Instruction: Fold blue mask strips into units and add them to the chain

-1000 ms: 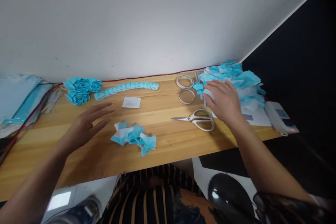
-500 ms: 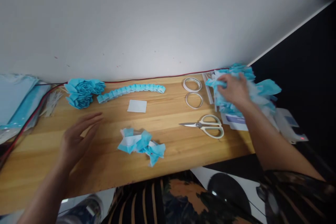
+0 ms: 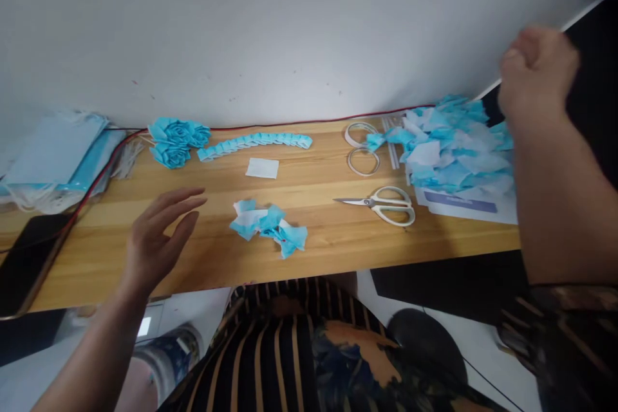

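Observation:
My left hand (image 3: 161,238) hovers over the left part of the wooden table with fingers apart, holding nothing. My right hand (image 3: 538,74) is raised at the upper right, its fingers curled in and slightly blurred; whatever they may hold is hidden. Below and left of it lies a heap of blue and white pieces (image 3: 449,148). A small cluster of similar pieces (image 3: 270,225) rests near the table's front edge. Scissors (image 3: 379,203) with pale handles lie partly open, pointing left. Behind them are two tape rings (image 3: 364,161).
Blue flowers (image 3: 176,141), a folded blue strip (image 3: 255,143) and a white square (image 3: 262,168) lie towards the wall. Flat blue sheets (image 3: 58,148), a red cable and a dark phone (image 3: 31,261) are at the left.
My right hand has lifted off the heap and moved up and right. The view has shifted, bringing the phone into sight. My left hand stays open over the table.

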The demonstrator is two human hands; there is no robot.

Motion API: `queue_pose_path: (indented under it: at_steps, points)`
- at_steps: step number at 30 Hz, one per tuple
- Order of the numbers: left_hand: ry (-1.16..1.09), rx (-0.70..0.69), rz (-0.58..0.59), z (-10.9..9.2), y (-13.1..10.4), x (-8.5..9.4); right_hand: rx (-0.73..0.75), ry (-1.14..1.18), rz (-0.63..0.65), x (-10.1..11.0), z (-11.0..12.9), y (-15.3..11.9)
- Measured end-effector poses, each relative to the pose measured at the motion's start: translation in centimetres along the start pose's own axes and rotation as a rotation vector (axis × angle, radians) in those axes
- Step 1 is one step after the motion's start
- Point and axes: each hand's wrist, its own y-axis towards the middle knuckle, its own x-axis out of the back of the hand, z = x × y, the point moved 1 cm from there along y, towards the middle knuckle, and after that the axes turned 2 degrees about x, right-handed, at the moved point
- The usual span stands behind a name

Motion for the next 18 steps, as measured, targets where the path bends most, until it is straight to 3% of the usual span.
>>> queue_pose_path:
  at_steps: [2,4,6,8,10,12,18]
  points:
    - [-0.017,-0.021,0.002,-0.3,1.0,-0.8,0.074,0.178,0.041,2.4,3.0,-2.1]
    - [-0.043,-0.055,-0.007,-0.4,2.8,-2.2,0.201,0.276,0.243,3.7,6.8,-5.9]
    - [-0.048,-0.077,-0.012,-0.2,5.0,-4.0,0.424,0.220,0.503,3.4,10.2,-10.1]
    - [-0.057,-0.064,-0.015,0.5,7.2,-6.0,0.524,0.213,0.552,2.1,12.3,-13.1]
    - [-0.082,-0.057,-0.050,1.6,8.7,-7.5,0.542,0.185,0.508,0.5,12.8,-14.0]
    - [-0.085,-0.040,-0.095,3.1,9.4,-8.4,0.510,0.176,0.451,-0.9,12.0,-13.2]
    - [0.093,-0.016,-0.101,7.2,8.8,-7.7,0.583,0.143,0.501,-4.2,9.2,-10.3]
